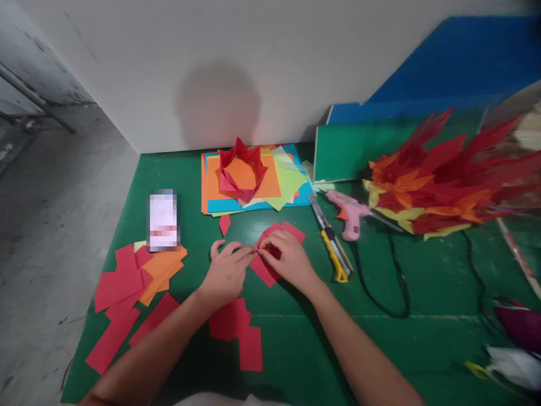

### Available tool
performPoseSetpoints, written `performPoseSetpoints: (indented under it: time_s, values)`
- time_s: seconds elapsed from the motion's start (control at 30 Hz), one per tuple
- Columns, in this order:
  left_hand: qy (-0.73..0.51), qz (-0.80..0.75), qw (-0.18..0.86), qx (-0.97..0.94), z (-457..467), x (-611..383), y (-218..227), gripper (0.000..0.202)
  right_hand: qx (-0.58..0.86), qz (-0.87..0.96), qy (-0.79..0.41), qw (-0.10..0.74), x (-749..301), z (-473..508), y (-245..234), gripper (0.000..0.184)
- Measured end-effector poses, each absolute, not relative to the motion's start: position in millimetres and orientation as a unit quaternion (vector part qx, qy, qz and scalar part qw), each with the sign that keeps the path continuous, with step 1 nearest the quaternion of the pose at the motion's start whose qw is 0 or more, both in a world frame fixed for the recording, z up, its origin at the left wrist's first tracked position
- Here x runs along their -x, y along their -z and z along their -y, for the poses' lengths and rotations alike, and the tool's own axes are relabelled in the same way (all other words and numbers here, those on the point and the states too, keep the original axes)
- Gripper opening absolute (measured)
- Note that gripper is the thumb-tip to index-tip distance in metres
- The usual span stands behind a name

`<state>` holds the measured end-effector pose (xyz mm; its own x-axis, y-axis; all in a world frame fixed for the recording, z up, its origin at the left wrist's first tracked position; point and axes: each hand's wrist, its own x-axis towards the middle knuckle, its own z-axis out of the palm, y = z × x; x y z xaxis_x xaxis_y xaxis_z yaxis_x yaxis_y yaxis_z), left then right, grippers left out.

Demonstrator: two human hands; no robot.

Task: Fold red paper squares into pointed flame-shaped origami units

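Note:
My left hand and my right hand meet fingertip to fingertip above the green table. Both are closed in a pinch on a small piece of red paper, mostly hidden by the fingers. Under my right hand lie red paper pieces. A small folded red paper diamond rests just beyond my left hand. Farther back, a pointed red paper ring sits on a stack of coloured sheets.
Right of my hands lie a yellow utility knife and a pink glue gun with a black cord. Red-orange paper flames stand behind. Red and orange papers and a pixelated object are at left; more red rectangles lie nearer.

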<state>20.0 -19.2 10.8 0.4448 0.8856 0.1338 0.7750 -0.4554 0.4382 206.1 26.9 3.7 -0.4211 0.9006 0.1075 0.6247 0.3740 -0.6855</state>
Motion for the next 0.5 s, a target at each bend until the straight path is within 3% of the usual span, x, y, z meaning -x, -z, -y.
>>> performPoseSetpoints:
  time_s: [0.5]
  values:
    - [-0.176,-0.506,0.141,-0.832,20.9,-19.8,-12.7,0.042,0.461,0.784,-0.333,0.25,-210.4,-27.9,-8.4,0.012]
